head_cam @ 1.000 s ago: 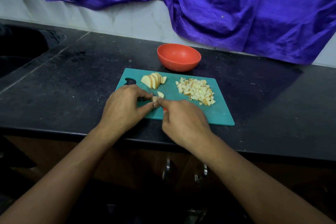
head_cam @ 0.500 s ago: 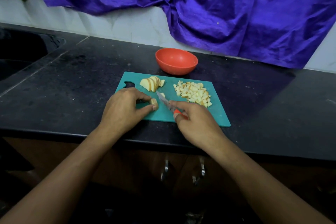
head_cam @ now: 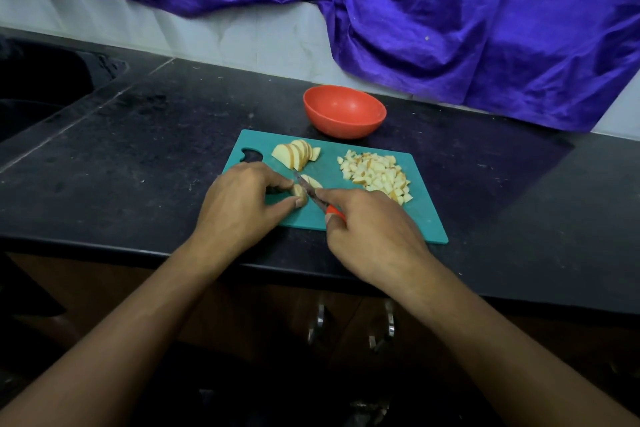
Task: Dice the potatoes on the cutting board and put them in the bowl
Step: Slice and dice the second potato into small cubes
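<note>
A teal cutting board (head_cam: 426, 218) lies on the black counter. On its far left sits a fanned stack of potato slices (head_cam: 295, 154); a heap of diced potato (head_cam: 375, 173) covers its right part. My left hand (head_cam: 240, 203) pinches a small potato piece (head_cam: 300, 195) between thumb and fingers. My right hand (head_cam: 372, 234) grips a knife (head_cam: 310, 192) by its red handle, forefinger along the blade's back, with the blade against that piece. One loose slice (head_cam: 311, 181) lies just beyond the blade. The red bowl (head_cam: 344, 112) stands behind the board and looks empty.
A dark sink (head_cam: 38, 90) is sunk into the counter at the far left. Purple cloth (head_cam: 415, 10) hangs over the tiled wall behind the bowl. The counter's front edge runs just under my wrists, with cabinet handles (head_cam: 320, 322) below.
My right hand drew back from my left, showing the knife blade, then brought the blade against the piece my left hand holds. The left hand stayed put.
</note>
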`<state>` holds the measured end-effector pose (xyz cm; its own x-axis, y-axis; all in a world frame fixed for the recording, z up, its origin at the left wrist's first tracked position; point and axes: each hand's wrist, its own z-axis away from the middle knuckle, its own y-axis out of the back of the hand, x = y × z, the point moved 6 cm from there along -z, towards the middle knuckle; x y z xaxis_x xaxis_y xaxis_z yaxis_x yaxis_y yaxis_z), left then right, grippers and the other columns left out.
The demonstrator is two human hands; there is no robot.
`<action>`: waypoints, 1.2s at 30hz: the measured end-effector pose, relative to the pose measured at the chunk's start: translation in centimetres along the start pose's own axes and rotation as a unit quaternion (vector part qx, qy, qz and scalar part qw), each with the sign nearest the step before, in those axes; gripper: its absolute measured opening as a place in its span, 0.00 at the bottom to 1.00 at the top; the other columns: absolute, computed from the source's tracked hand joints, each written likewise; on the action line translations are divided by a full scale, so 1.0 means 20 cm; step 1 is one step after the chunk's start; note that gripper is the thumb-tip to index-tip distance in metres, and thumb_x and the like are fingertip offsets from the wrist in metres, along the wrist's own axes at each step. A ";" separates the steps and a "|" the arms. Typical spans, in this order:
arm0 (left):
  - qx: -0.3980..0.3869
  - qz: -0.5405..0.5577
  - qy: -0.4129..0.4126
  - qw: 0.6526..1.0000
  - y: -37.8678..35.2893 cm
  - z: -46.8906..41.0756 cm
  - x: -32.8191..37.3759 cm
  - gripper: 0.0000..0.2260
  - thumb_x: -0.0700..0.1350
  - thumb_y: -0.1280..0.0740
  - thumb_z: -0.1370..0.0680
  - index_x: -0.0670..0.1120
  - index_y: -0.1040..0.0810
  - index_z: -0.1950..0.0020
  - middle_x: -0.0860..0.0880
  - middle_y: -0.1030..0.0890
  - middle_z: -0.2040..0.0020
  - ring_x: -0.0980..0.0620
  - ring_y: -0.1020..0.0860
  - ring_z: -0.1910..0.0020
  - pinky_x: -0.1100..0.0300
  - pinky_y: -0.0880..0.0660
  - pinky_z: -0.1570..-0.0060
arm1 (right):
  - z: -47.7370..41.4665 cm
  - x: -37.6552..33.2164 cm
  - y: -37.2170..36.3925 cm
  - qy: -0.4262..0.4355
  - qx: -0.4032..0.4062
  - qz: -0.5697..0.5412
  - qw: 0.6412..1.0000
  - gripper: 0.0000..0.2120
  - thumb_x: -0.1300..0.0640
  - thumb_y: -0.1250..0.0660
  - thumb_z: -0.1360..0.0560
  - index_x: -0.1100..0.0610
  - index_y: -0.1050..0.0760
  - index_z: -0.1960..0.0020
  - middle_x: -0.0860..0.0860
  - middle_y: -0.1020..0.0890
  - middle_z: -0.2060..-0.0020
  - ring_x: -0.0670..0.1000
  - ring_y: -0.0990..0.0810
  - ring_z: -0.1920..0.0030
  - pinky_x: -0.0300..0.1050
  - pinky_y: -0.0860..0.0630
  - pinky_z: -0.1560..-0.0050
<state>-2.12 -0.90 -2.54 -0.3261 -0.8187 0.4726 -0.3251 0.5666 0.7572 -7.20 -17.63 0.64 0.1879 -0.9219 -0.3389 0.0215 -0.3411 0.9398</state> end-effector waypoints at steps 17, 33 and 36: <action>-0.023 -0.010 0.021 0.999 0.01 0.00 0.00 0.16 0.58 0.25 0.26 0.54 0.15 0.41 0.56 0.17 0.45 0.57 0.21 0.46 0.51 0.21 0.44 | 0.01 0.03 -0.11 0.044 0.021 0.056 0.997 0.25 0.52 0.40 0.16 0.39 0.38 0.21 0.48 0.19 0.50 0.49 0.21 0.53 0.50 0.21 0.52; -0.019 0.006 0.036 0.999 0.02 0.01 0.00 0.14 0.57 0.25 0.26 0.55 0.16 0.43 0.58 0.16 0.49 0.59 0.20 0.47 0.52 0.20 0.45 | 0.00 0.06 -0.06 0.002 0.037 -0.044 0.998 0.23 0.50 0.39 0.17 0.38 0.33 0.23 0.47 0.19 0.45 0.47 0.22 0.52 0.45 0.25 0.56; -0.016 0.006 0.036 0.999 0.02 0.01 0.00 0.14 0.58 0.25 0.26 0.55 0.17 0.44 0.58 0.17 0.49 0.59 0.21 0.47 0.52 0.20 0.45 | 0.01 0.04 -0.05 0.006 0.033 -0.016 0.999 0.23 0.49 0.40 0.17 0.38 0.35 0.22 0.48 0.20 0.45 0.48 0.21 0.50 0.48 0.21 0.51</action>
<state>-2.49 -0.77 -2.38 -0.2654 -0.8170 0.5119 -0.2925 0.5742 0.7647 -7.32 -18.03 -0.52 0.1996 -0.9086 -0.3669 -0.0373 -0.3812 0.9238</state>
